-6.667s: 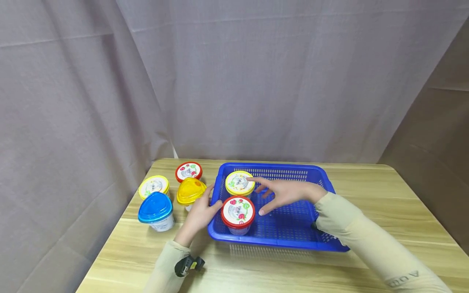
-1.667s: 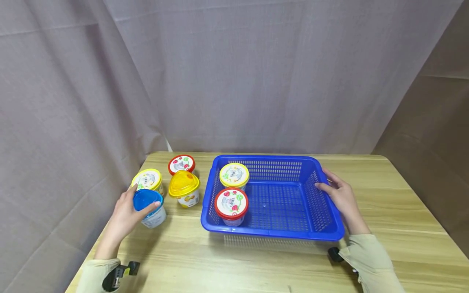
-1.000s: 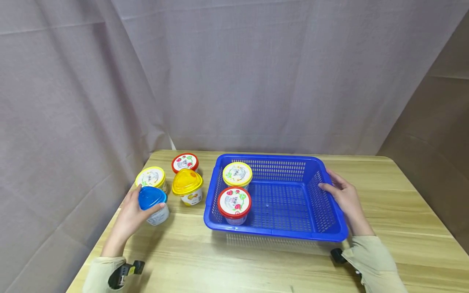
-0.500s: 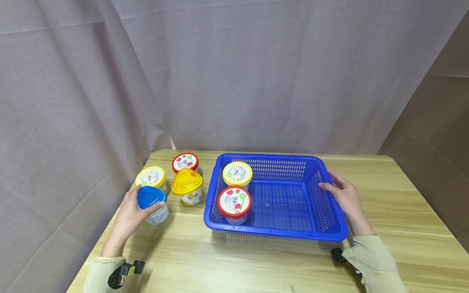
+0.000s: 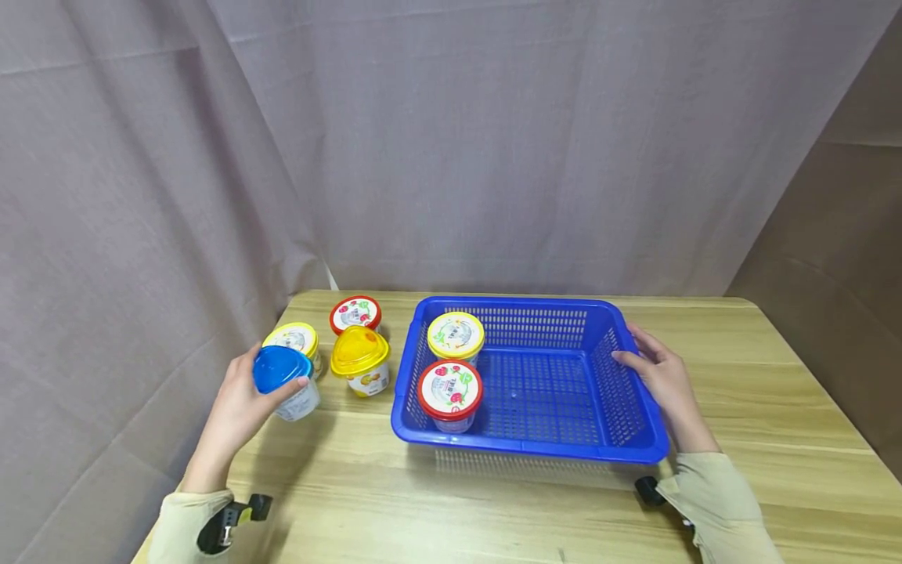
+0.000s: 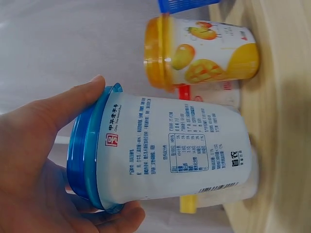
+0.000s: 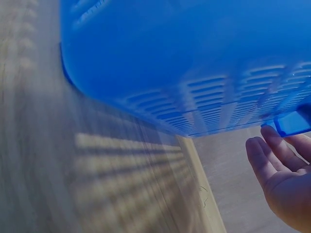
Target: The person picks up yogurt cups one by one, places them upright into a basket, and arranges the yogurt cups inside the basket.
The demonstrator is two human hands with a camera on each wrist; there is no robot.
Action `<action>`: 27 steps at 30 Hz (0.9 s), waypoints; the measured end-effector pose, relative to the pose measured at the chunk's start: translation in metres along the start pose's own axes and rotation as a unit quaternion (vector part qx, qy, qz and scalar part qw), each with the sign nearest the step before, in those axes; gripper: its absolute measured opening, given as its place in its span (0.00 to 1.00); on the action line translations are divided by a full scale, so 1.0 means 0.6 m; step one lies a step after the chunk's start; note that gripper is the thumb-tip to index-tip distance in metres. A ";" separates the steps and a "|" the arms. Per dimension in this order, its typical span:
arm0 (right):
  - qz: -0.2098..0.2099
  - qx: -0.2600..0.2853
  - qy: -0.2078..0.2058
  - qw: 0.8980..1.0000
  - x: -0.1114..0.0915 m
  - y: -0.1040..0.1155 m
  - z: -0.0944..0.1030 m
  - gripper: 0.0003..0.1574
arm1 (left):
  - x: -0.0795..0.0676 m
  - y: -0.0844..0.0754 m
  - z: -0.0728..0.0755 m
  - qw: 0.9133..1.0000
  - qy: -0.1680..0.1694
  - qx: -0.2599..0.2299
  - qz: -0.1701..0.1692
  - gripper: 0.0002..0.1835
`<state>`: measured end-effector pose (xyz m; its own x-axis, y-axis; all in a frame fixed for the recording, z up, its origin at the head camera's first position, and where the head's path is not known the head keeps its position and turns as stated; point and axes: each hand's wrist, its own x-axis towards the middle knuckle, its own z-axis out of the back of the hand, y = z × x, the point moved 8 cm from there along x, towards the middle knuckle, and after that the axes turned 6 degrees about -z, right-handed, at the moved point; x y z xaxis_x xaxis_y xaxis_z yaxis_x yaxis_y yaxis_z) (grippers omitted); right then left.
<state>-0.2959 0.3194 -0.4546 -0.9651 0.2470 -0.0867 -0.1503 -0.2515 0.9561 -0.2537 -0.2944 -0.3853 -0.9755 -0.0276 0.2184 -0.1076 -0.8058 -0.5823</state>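
My left hand (image 5: 232, 415) grips a white yogurt cup (image 6: 180, 150) by its blue domed lid, thumb on the near side and fingers round the other. The cup leans slightly and appears just off the table. At the other side, my right hand (image 5: 669, 392) holds the right rim of a blue plastic basket (image 5: 535, 450), thumb inside and fingers outside under the rim. Two cups stand upright in the basket's left end, one with a flat yellow lid (image 5: 456, 335) and one with a flat red lid (image 5: 451, 389).
Beside the left hand stand a yellow-flat-lidded cup (image 5: 296, 338), partly hidden by the blue-lidded one, a mango cup with a yellow domed lid (image 5: 366, 376), and a red-lidded cup (image 5: 355, 313) behind it. A grey curtain (image 5: 493, 157) hangs behind the wooden table (image 5: 451, 509).
My left hand went from the basket's left rim to the blue-lidded cup, lately shifting it slightly up and left. My right hand left the cups inside the basket for its right rim.
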 end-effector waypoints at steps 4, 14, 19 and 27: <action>-0.003 0.002 0.003 1.000 0.001 0.000 -0.001 0.47 | 0.000 -0.015 0.017 1.000 -0.015 0.009 -0.018 0.56; -0.007 0.024 0.001 1.000 0.004 -0.008 0.003 0.46 | 0.018 -0.079 0.080 0.998 -0.035 0.012 -0.055 0.56; 0.007 0.039 0.003 0.999 0.005 -0.008 0.004 0.46 | 0.034 -0.108 0.103 0.997 -0.042 -0.008 -0.059 0.55; 0.007 0.040 0.001 0.999 0.004 -0.006 0.002 0.47 | 0.067 -0.166 0.083 0.995 -0.021 -0.013 -0.100 0.55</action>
<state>-0.2973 0.3218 -0.4582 -0.9675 0.2415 -0.0744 -0.1199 -0.1797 0.9764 -0.2726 -0.2445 -0.2798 -0.9251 0.1066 0.3644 -0.3044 -0.7819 -0.5441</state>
